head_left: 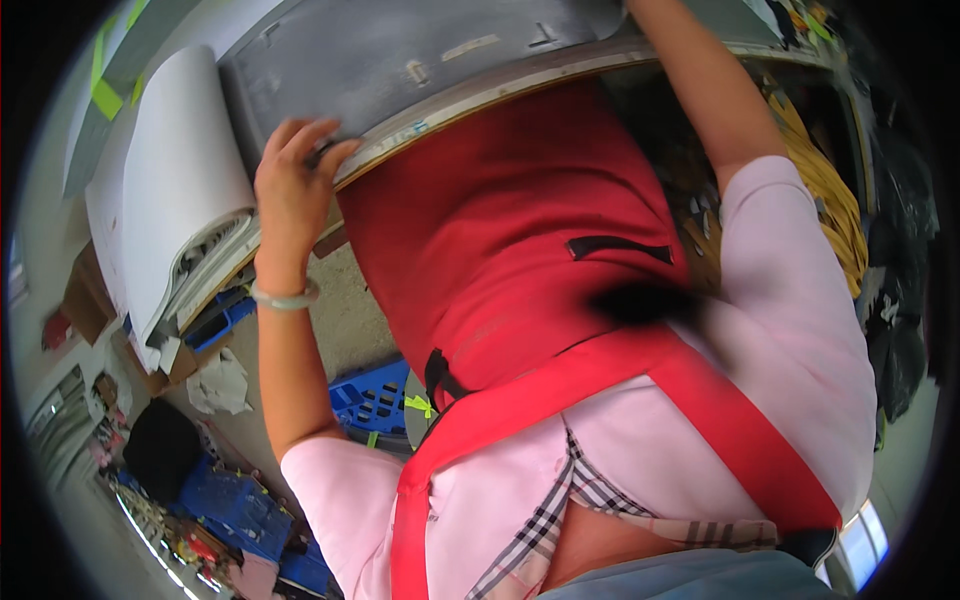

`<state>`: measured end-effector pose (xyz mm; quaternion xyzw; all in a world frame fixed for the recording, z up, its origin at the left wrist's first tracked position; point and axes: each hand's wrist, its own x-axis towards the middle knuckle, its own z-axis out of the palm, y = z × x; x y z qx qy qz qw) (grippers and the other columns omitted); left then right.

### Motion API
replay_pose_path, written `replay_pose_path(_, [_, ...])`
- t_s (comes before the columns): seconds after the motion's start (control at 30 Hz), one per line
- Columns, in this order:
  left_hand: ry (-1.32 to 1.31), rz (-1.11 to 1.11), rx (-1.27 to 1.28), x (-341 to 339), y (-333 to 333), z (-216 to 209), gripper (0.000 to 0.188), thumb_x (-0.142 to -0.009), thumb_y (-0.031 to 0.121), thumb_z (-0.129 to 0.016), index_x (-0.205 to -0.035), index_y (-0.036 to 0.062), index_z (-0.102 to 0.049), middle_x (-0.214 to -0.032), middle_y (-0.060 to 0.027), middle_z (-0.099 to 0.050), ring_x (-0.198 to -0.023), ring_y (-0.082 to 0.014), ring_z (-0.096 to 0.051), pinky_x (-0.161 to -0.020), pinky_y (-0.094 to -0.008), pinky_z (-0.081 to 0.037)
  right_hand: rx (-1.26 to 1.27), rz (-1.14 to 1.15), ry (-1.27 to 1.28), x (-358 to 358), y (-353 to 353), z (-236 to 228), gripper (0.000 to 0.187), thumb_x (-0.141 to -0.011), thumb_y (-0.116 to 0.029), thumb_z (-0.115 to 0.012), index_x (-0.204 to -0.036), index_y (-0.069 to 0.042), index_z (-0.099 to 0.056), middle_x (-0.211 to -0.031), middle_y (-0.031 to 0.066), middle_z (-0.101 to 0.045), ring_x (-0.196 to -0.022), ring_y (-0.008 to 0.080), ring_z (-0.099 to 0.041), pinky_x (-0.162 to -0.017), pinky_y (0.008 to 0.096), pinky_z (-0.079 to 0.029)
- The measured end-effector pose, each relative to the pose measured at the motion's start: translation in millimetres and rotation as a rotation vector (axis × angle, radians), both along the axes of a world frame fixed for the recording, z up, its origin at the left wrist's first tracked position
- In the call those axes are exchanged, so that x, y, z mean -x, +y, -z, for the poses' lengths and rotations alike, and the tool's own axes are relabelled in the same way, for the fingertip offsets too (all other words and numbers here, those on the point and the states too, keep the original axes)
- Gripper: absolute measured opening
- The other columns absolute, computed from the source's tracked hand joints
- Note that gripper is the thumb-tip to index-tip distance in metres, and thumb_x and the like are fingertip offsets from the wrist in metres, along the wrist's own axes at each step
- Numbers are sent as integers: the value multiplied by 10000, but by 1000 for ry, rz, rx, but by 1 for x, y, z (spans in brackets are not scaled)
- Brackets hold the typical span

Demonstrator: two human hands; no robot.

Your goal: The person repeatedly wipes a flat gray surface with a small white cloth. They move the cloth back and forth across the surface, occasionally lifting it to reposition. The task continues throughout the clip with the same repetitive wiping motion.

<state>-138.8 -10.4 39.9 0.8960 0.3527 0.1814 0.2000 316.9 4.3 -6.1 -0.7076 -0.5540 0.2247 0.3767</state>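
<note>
My left hand (296, 165) is at the front edge of the worktable (480, 92), its fingers and thumb bent toward each other. A small dark patch shows between them; whether it is a thing or a shadow is hard to make out. Just beyond lies a dark grey sheet (340, 60) with a pale strip (470, 46) and other small marks or pieces on it. My right forearm (705, 80) reaches over the table toward the far side, and its hand is cut off by the upper edge of the view.
A thick folded stack of white sheets (185, 160) lies on the table at the left. Yellow cloth (840, 220) and black plastic bags (900, 200) are at the right. Below on the left are a blue plastic crate (370, 395) and a blue bin (235, 505).
</note>
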Motion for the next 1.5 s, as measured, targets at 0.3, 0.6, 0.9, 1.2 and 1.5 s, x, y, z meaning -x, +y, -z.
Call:
replay_pose_path(0.3, [-246,174,-262,-130,24,36,155,-961,166,-609,-959,29,-682,-879,-150,-661,-834,-348,-659,-740,-460,-532,67,47,20,3,-12,-14,208,-912,-240,-772,-854,-54,-700,-764,1,-645,-711,118,-558,-667,286,-453])
replay_pose_path(0.6, [-146,33,-330,-138,13,34,162,-967,208,-620,-1052,83,-678,-1048,-114,-641,-1129,-329,-588,-1025,-543,-431,28,-147,92,84,-91,-57,142,-967,-147,-686,-958,-5,-683,-742,16,-636,-689,104,-601,-641,284,-479])
replay_pose_path(0.9, [-99,27,-376,-147,16,43,279,-984,211,-595,-1225,96,-676,-1272,-152,-614,-1253,-356,-543,-1102,-630,-357,-70,-295,-383,92,-146,-52,166,-943,-167,-693,-918,-3,-700,-866,179,-680,-832,363,-678,-738,405,-526])
replay_pose_path(1.2, [-102,26,-378,-145,14,43,267,-989,214,-591,-1209,93,-683,-1265,-146,-616,-1239,-353,-558,-1091,-633,-372,79,-172,-312,86,-145,-58,183,-912,-157,-686,-953,20,-675,-843,186,-693,-796,340,-691,-723,395,-530])
replay_pose_path(1.5, [-91,25,-370,-143,15,44,275,-989,207,-592,-1224,91,-674,-1269,-152,-614,-1257,-351,-548,-1110,-628,-362,219,-134,-318,90,-137,-61,216,-892,-185,-696,-955,21,-688,-766,133,-700,-732,233,-683,-686,367,-525])
